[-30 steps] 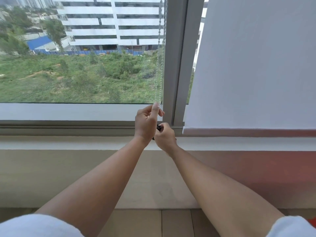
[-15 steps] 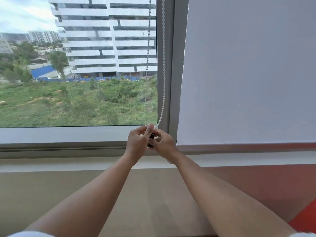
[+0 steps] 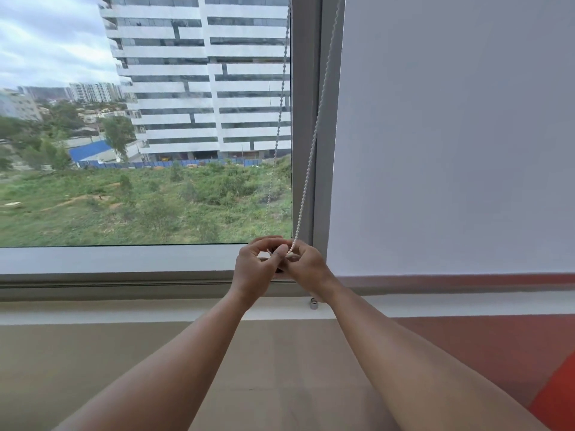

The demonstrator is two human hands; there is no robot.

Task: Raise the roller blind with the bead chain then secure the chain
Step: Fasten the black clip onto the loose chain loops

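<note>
Hands (image 3: pixel 280 265) pinch bead chain (image 3: pixel 306 178) | mullion (image 3: pixel 306 119) behind | blind (image 3: pixel 451 135) right

We face a large clear glass window pane (image 3: pixel 146 126) set in a grey metal frame (image 3: pixel 306 119), with daylight entering under an overcast sky. Through it we see a tall white multi-storey building (image 3: pixel 199 73) above a green overgrown field (image 3: pixel 140 206). Below the frame runs a white sill ledge (image 3: pixel 124 311) over a beige wall (image 3: pixel 93 368).
</note>
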